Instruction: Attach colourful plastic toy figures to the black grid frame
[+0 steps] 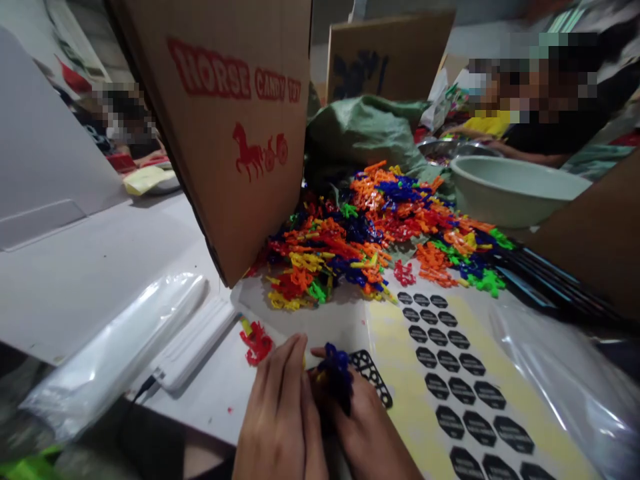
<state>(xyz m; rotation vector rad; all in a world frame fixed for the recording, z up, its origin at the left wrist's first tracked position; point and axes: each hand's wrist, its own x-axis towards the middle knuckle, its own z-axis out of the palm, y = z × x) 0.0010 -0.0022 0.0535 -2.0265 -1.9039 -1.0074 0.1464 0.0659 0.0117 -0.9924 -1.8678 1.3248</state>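
Observation:
A dark blue plastic toy with a little yellow by it is in my right hand, whose fingers are curled and partly hidden. Close against it on the left is my left hand, back upward, its fingers long and pressed together; whatever lies under them is out of sight. A red plastic toy with a yellow end lies just beyond my left fingertips. Behind my right hand a black piece full of round holes rests on the table. To the right lies a sheet of black octagonal stickers on yellowish backing.
Colourful plastic toys spill from a green sack. A carton printed HORSE CANDY TOY stands left of them. A white power bank with a cable and clear plastic bags lie left. A pale basin and people are at the back.

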